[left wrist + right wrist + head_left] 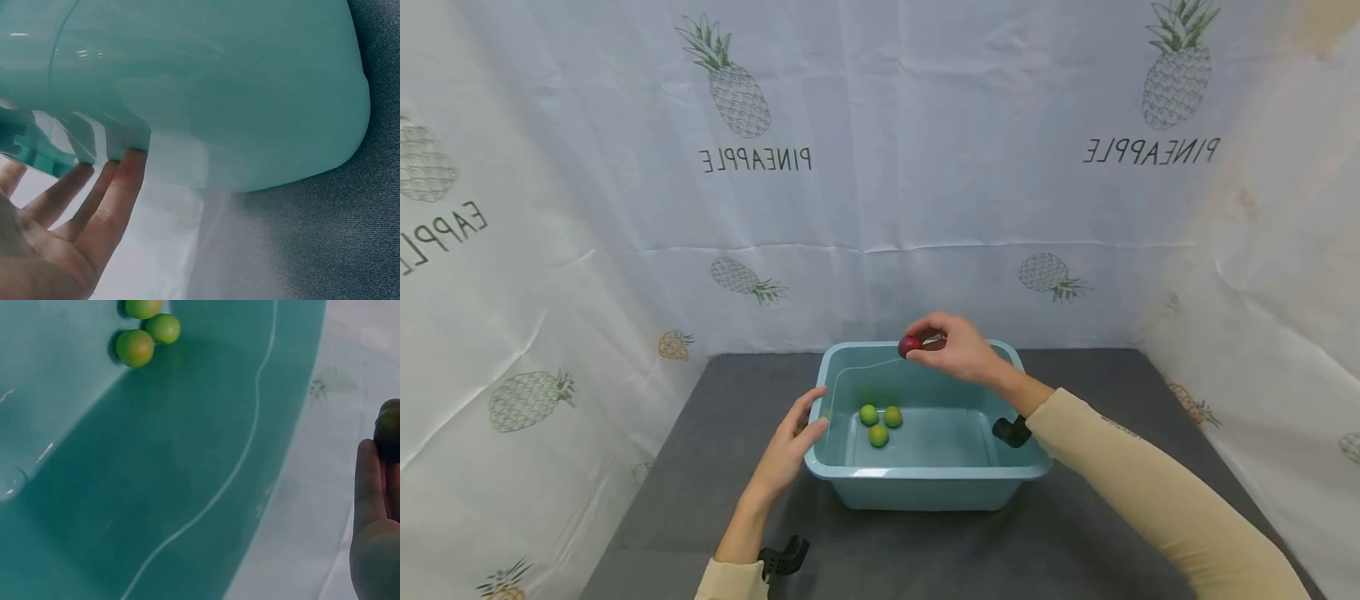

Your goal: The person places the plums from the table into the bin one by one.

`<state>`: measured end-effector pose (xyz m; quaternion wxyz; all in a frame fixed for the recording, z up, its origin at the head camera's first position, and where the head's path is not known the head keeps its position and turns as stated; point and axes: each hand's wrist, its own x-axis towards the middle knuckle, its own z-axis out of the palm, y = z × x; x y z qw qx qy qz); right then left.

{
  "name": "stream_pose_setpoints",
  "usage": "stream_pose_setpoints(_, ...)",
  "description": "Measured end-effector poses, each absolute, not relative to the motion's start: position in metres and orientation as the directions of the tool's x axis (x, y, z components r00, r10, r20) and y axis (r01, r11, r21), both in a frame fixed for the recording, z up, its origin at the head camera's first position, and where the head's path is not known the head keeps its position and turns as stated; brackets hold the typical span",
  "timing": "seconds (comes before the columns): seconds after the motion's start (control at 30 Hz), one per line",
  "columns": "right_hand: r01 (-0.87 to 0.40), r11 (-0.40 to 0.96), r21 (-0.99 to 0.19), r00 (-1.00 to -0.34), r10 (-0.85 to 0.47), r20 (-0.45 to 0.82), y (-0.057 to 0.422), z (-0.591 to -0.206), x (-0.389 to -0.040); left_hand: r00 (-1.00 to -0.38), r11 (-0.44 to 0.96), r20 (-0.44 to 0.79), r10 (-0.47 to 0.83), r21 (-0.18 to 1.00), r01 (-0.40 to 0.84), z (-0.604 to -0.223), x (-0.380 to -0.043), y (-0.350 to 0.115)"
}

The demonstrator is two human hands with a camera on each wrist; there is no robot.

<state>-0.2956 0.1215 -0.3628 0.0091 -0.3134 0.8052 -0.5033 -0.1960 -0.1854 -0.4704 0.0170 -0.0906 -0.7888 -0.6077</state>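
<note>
Over the far rim of a light-blue plastic basin (925,492), my right hand (958,348) pinches a small, round, dark red fruit (909,347) between thumb and fingertips. The same fruit (389,432) looks nearly black at the right edge of the right wrist view. My left hand (790,446) is at the basin's left side, fingers extended. In the left wrist view its fingertips (134,159) touch the basin's outer wall (250,94). Three small green citrus fruits (878,435) lie close together on the basin floor, towards its left.
The basin stands on a dark grey table (715,467). White cloth with a pineapple print (880,200) hangs behind and along both sides. Black wrist mounts (1011,432) are strapped to both wrists; the right one overlaps the basin's right side in the head view.
</note>
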Motion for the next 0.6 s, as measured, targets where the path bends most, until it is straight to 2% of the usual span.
stream_pose_setpoints(0.6, -0.473, 0.427, -0.771, -0.788, -0.596, 0.154, 0.095, -0.409, -0.311, -0.985, 0.235, 0.13, 0.11, 0.96, 0.152, -0.469, -0.197, -0.186)
